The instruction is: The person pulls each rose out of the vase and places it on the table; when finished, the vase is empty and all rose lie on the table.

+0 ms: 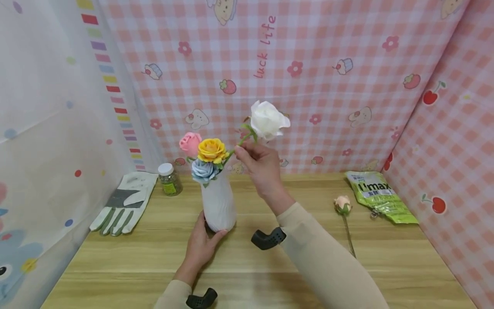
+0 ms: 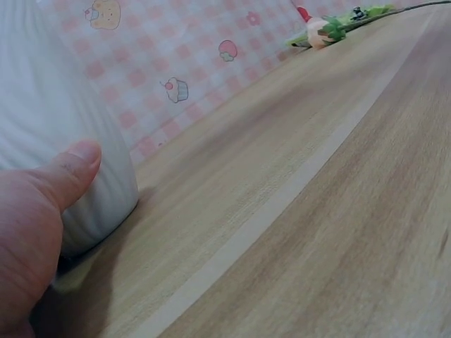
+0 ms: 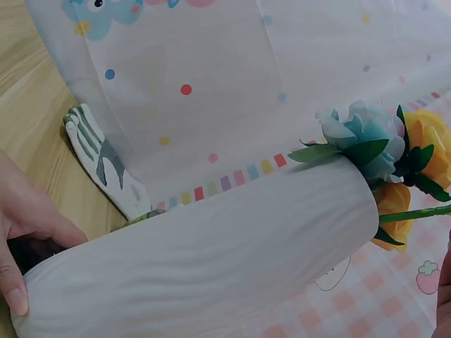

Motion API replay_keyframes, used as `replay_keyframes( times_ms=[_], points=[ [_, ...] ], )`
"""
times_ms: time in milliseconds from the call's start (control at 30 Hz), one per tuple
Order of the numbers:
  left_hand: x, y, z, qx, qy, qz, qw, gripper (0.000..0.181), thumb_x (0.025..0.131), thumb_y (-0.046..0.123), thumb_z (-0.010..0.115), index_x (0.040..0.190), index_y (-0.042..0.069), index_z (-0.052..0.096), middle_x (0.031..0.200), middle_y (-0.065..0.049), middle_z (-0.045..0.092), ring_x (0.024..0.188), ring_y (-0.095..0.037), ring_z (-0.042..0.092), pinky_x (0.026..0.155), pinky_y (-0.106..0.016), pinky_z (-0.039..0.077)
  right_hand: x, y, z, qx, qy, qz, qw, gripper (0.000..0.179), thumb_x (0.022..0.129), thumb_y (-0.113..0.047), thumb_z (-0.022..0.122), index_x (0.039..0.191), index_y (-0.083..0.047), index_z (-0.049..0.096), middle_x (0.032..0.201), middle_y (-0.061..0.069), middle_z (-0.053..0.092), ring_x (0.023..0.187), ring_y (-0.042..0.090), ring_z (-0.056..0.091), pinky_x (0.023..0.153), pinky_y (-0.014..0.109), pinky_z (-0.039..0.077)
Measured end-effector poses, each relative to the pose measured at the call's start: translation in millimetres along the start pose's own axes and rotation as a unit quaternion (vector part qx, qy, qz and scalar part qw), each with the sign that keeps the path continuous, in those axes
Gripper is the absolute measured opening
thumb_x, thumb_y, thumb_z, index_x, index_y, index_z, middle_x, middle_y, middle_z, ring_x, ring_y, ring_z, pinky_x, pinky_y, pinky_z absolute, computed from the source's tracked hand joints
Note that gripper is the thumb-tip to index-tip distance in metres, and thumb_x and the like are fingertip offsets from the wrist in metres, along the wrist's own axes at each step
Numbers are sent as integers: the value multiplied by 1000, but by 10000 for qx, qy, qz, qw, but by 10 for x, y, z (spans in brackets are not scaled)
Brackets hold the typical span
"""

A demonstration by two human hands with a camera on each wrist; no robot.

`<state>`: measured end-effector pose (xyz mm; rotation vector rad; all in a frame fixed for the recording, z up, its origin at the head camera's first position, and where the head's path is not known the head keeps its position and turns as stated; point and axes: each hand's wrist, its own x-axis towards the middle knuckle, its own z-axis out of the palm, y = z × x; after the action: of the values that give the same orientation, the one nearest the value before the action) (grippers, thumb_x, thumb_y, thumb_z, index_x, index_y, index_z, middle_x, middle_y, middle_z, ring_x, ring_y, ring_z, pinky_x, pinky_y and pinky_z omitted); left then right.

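Note:
A white ribbed vase stands on the wooden table, tilted slightly, with a pink rose, a yellow rose and a light blue rose in its mouth. My left hand grips the vase low near its base, thumb on the near side in the left wrist view. Between thumb and fingers, my right hand pinches the green stem of a white rose above and right of the vase. In the right wrist view this stem slants to the vase's mouth; its lower end is hidden.
A peach rose with a long stem lies on the table at right, beside a green packet. Left of the vase are a small white-capped jar and a white and grey glove. Patterned cloth walls enclose the table.

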<state>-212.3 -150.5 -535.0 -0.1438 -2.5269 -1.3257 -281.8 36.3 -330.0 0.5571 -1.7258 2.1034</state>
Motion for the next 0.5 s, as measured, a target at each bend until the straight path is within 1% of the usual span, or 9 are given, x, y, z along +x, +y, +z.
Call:
replay_keyframes(
  times_ms=[100, 200, 267, 333, 433, 500],
  points=[
    [0, -4, -1, 10, 7, 38, 10000, 88, 84, 37, 75, 148, 0, 27, 144, -22, 41, 131, -34, 41, 105, -50, 35, 7, -18, -5, 1, 177, -84, 9998, 21, 86, -11, 73, 91, 8, 71, 78, -1, 70, 72, 12, 65, 70, 30, 55],
    [4, -8, -3, 11, -27, 26, 10000, 89, 84, 40, 74, 148, 1, 26, 144, -22, 41, 132, -34, 40, 105, -50, 34, 29, -69, -36, 235, 341, -217, 9989, 19, 86, -12, 73, 88, 7, 71, 79, 1, 71, 70, 14, 64, 71, 31, 54],
    [5, -14, -7, 12, -32, -21, 10000, 90, 84, 42, 73, 149, 2, 25, 145, -20, 40, 132, -33, 40, 106, -50, 34, 46, -94, -69, 459, 403, -250, 9978, 18, 86, -11, 73, 87, 7, 71, 81, 4, 73, 73, 17, 65, 74, 33, 55],
    [6, -17, -11, 4, -44, -28, 10000, 91, 84, 43, 73, 149, 3, 24, 146, -20, 40, 133, -32, 39, 106, -50, 34, 46, -109, -109, 656, 465, -177, 9966, 17, 86, -9, 73, 89, 8, 71, 82, 5, 73, 73, 18, 66, 75, 34, 55],
    [6, -20, -15, -10, -67, 5, 10000, 91, 84, 44, 72, 150, 2, 24, 146, -20, 39, 133, -33, 39, 106, -50, 34, 24, -108, -178, 755, 549, -21, 9956, 19, 87, -7, 71, 94, 11, 70, 80, 2, 72, 73, 16, 66, 75, 32, 55],
    [8, -15, -14, -21, -99, 34, 9999, 91, 84, 43, 72, 150, 2, 24, 146, -20, 39, 134, -32, 38, 106, -50, 34, 11, -114, -227, 766, 605, -14, 9952, 20, 87, -6, 71, 96, 11, 70, 79, 0, 71, 71, 13, 66, 75, 31, 54]
  ],
)
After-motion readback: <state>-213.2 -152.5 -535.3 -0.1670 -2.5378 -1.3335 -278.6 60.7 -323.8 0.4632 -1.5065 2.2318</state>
